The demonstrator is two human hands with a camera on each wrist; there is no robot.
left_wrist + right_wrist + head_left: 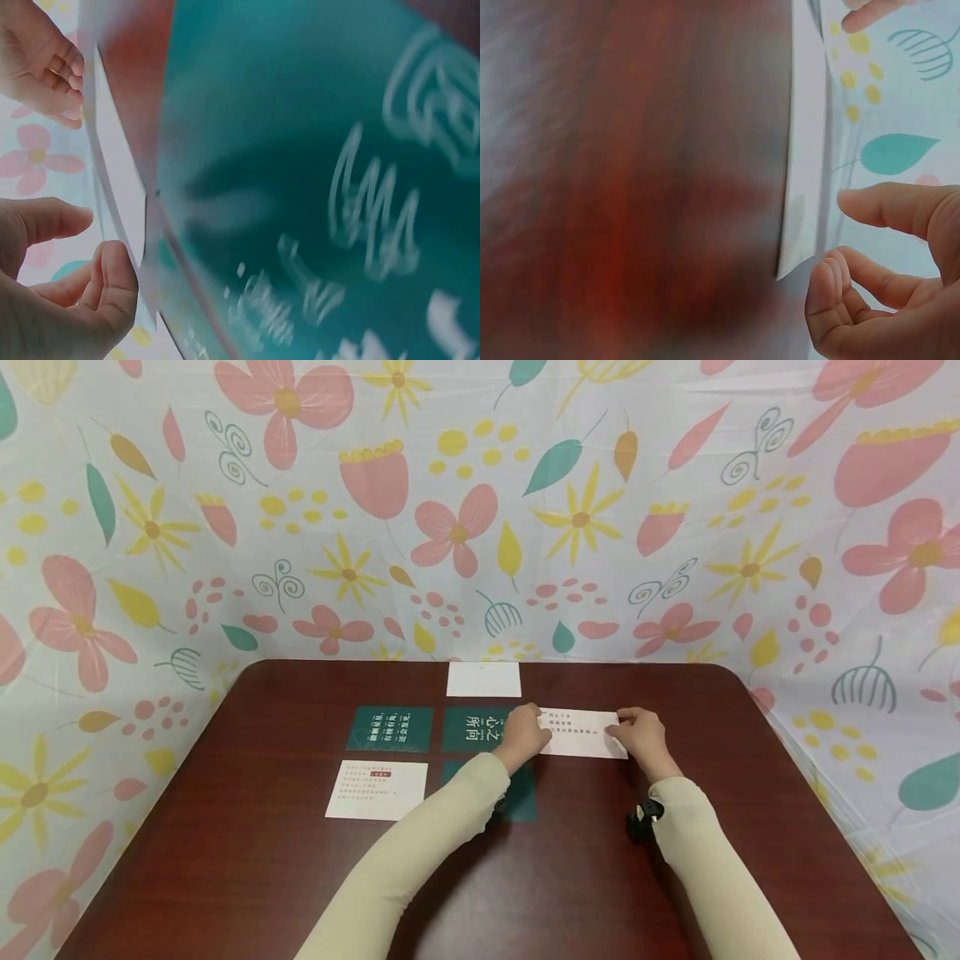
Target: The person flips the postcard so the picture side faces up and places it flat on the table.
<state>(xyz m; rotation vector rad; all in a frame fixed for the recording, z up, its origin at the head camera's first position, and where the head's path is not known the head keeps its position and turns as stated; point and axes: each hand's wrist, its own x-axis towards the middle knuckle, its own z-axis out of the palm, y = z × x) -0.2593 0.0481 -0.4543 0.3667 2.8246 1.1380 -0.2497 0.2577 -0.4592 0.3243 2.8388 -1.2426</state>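
In the head view a white card [581, 734] with lines of print lies at the right end of the row of cards. My left hand [522, 737] is at its left end, beside a teal card [467, 729] with white writing. At the opposite end is my right hand [640, 739]. From the right wrist, the right hand's thumb [889, 206] and fingers stand apart, close to the card's edge [806, 150]. A gap also shows between the thumb and fingers of the left hand [75, 277] in the left wrist view.
Another teal card [390, 729] and a white printed card [377, 791] lie to the left. A blank-looking white card [483, 680] is near the back edge. My left sleeve partly covers a lower teal card [519, 800]. Flowered cloth [457, 535] hangs behind the brown table [570, 877].
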